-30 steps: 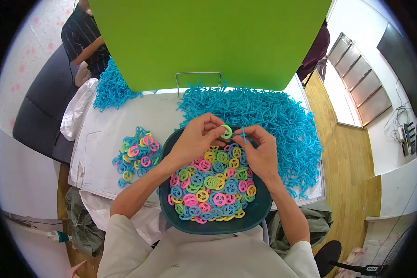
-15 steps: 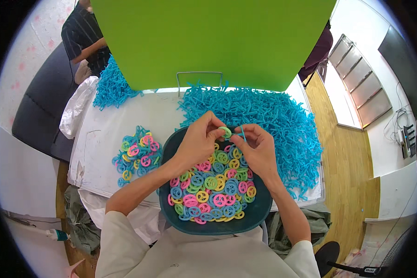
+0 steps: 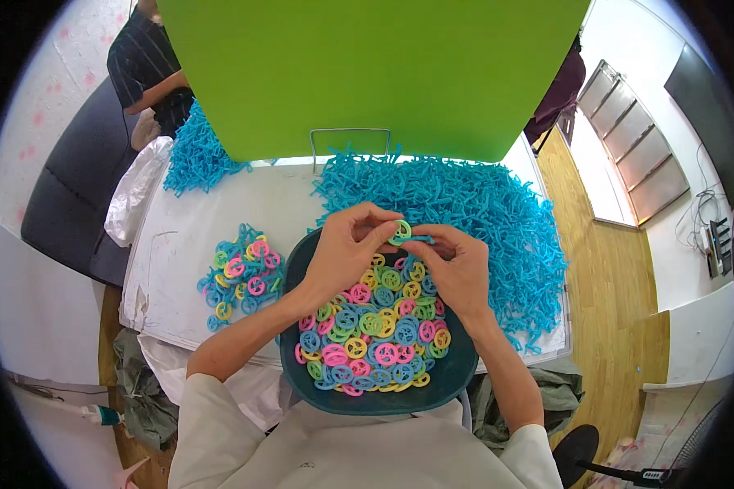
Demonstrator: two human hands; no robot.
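My left hand (image 3: 347, 246) pinches a small green plastic wheel (image 3: 400, 232) over the far edge of a dark green tub (image 3: 292, 371). Closed on a thin blue plastic stick (image 3: 420, 240), my right hand (image 3: 458, 265) brings its end against the wheel. Whether the two pieces are joined I cannot tell, as the fingers partly cover them. Below my hands, the tub holds many loose wheels (image 3: 371, 323) in pink, yellow, green and blue.
A big heap of blue sticks (image 3: 497, 236) covers the table's right side. To the left lies a small pile of wheels with sticks (image 3: 242, 275). A green panel (image 3: 375, 73) stands at the back. Beyond it, a person in a dark striped shirt (image 3: 147, 65) sits far left.
The stick has tipped from nearly upright to lying flat against the wheel. My right hand has shifted slightly, and the wheel now faces up more.
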